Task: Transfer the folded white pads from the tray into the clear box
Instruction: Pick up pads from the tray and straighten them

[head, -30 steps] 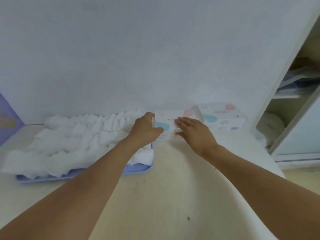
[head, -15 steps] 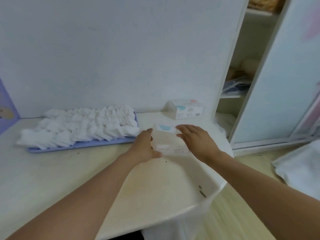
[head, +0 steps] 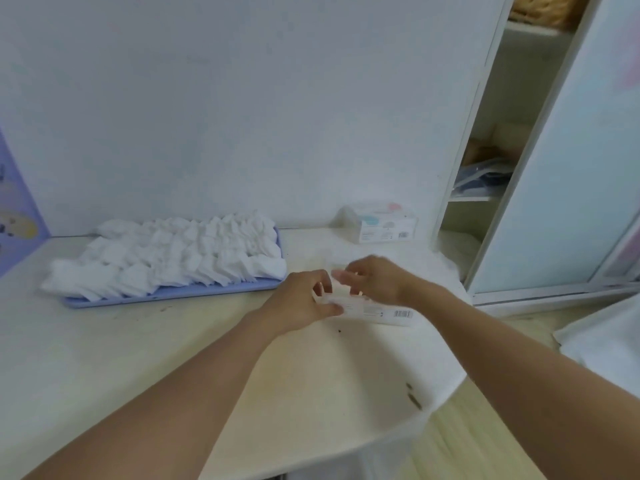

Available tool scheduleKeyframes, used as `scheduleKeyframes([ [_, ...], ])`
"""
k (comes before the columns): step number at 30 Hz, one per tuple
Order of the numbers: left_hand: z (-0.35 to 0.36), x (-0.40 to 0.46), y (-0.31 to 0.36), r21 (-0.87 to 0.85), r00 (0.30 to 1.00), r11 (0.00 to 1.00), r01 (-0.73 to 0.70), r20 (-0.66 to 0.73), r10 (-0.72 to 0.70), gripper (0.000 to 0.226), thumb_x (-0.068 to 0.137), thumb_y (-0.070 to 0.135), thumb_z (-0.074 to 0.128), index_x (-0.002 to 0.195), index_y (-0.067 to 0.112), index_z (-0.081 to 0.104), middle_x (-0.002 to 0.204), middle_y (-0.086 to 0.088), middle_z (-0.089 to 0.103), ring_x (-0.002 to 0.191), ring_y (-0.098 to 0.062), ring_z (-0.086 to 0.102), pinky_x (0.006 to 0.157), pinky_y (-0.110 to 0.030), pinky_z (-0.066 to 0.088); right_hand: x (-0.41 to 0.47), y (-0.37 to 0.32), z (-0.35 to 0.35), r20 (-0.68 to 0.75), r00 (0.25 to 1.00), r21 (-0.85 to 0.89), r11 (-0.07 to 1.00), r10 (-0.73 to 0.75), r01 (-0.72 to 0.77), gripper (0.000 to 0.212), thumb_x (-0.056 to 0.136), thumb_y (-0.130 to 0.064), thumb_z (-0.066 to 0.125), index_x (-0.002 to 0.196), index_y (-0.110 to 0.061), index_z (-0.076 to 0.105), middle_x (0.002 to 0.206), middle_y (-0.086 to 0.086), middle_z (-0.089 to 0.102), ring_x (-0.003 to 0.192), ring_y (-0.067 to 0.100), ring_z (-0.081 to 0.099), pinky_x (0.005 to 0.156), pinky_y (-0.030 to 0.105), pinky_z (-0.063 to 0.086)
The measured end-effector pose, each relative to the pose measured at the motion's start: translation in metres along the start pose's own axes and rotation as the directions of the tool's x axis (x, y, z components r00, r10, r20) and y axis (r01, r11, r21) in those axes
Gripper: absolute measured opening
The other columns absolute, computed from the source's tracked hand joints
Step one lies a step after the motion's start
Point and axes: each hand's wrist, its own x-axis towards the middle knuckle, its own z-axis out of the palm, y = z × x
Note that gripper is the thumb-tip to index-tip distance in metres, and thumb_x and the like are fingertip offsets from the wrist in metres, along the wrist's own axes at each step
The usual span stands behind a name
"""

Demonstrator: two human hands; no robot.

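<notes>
Several folded white pads (head: 173, 254) lie heaped in rows on a light blue tray (head: 166, 300) at the left of the table. The clear box (head: 384, 310), with a printed barcode label on its side, sits on the table just right of the tray's near corner. My left hand (head: 301, 301) grips the box's left end, thumb in front and fingers curled over the top. My right hand (head: 375, 282) reaches over the box with its fingers curled at the top edge; motion blur hides what the fingertips touch. Most of the box is hidden behind both hands.
A second labelled box (head: 381, 223) stands against the wall at the back right. An open wardrobe with shelves (head: 485, 174) and a sliding door (head: 571, 168) is close on the right. The table edge (head: 446, 393) curves away near my right arm. A purple panel (head: 17, 209) stands far left.
Both hands have drawn the clear box from beside the back box toward the table's front. My right hand's fingers went from flat on top to curled. The view has pulled back.
</notes>
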Motion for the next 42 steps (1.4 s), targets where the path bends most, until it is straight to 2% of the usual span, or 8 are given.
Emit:
scheduleKeyframes([
  [7,-0.027,-0.01,-0.012,-0.136,0.998,0.991,-0.013,0.057,0.021,0.036,0.076,0.032,0.083,0.104,0.042,0.063,0.092,0.007,0.073,0.076,-0.006,0.069,0.068,-0.023,0.056,0.006,-0.008,0.032,-0.093,0.995,-0.082,0.996,-0.047,0.04,0.071,0.093,-0.077,0.031,0.057,-0.017,0.041,0.053,-0.004,0.044,0.051,0.016,0.04,0.056,0.031,0.035],
  [11,-0.066,-0.018,-0.036,-0.287,0.926,0.957,0.037,-0.351,-0.141,0.02,0.084,0.019,0.076,0.099,0.03,0.068,0.073,0.004,0.074,0.063,-0.01,0.067,0.063,-0.031,0.055,0.027,-0.037,0.035,-0.396,0.908,-0.151,0.985,-0.139,0.085,0.043,0.093,-0.059,0.056,0.079,-0.019,0.067,0.078,-0.007,0.069,0.074,0.015,0.064,0.073,0.036,0.055],
  [15,-0.091,-0.025,-0.069,-0.237,0.773,0.97,0.056,-0.605,-0.192,0.014,0.089,0.009,0.065,0.096,0.022,0.066,0.066,0.001,0.072,0.052,-0.006,0.062,0.055,-0.022,0.05,0.056,-0.081,0.063,-0.274,0.936,-0.093,0.975,-0.22,0.202,0.031,0.087,-0.035,0.074,0.114,-0.021,0.067,0.102,-0.006,0.068,0.096,0.016,0.063,0.083,0.033,0.053],
  [18,-0.091,-0.041,-0.095,-0.279,0.735,0.959,0.046,-0.641,-0.221,0.019,0.088,0.002,0.062,0.096,0.019,0.064,0.058,0.004,0.067,0.048,-0.006,0.058,0.051,-0.017,0.043,0.082,-0.096,0.087,-0.264,0.959,-0.086,0.993,-0.101,0.081,0.046,0.087,-0.032,0.074,0.126,-0.01,0.061,0.118,0.004,0.064,0.107,0.024,0.06,0.088,0.035,0.05],
  [28,-0.086,-0.04,-0.112,-0.357,0.758,0.934,-0.026,-0.617,-0.214,0.014,0.089,0.002,0.064,0.092,0.016,0.064,0.051,-0.004,0.058,0.047,-0.012,0.049,0.052,-0.017,0.041,0.113,-0.093,0.109,-0.382,0.921,-0.178,0.984,-0.08,0.012,0.018,0.08,-0.017,0.066,0.076,-0.011,0.049,0.067,-0.001,0.046,0.064,0.021,0.044,0.049,0.03,0.029],
  [33,-0.085,-0.038,-0.106,-0.495,0.748,0.863,-0.098,-0.609,-0.264,0.005,0.09,0.015,0.066,0.093,0.018,0.065,0.065,0.0,0.062,0.056,-0.014,0.052,0.056,-0.024,0.042,0.094,-0.099,0.096,-0.686,0.723,0.081,0.977,-0.087,0.195,0.007,0.085,-0.014,0.062,0.079,-0.012,0.059,0.065,0.001,0.058,0.061,0.021,0.05,0.054,0.032,0.038],
  [37,-0.094,-0.036,-0.093,-0.711,0.796,0.694,-0.114,-0.483,-0.364,0.019,0.088,0.035,0.058,0.101,0.023,0.065,0.09,0.002,0.065,0.071,-0.012,0.06,0.048,-0.031,0.049,0.084,-0.114,0.093,-0.194,0.977,0.842,0.496,-0.087,0.212,0.023,0.09,-0.002,0.068,0.112,-0.008,0.07,0.097,0.012,0.076,0.083,0.017,0.072,0.07,0.028,0.055],
  [42,-0.092,-0.035,-0.087,-0.702,0.865,0.712,0.015,-0.348,-0.361,0.02,0.105,0.019,0.046,0.117,0.02,0.063,0.109,0.002,0.069,0.091,-0.006,0.068,0.065,-0.022,0.055,0.086,-0.12,0.117,-0.052,0.983,0.852,0.506,-0.174,0.135,0.037,0.095,-0.005,0.057,0.13,-0.017,0.06,0.116,0.017,0.07,0.102,0.027,0.072,0.08,0.038,0.059],
])
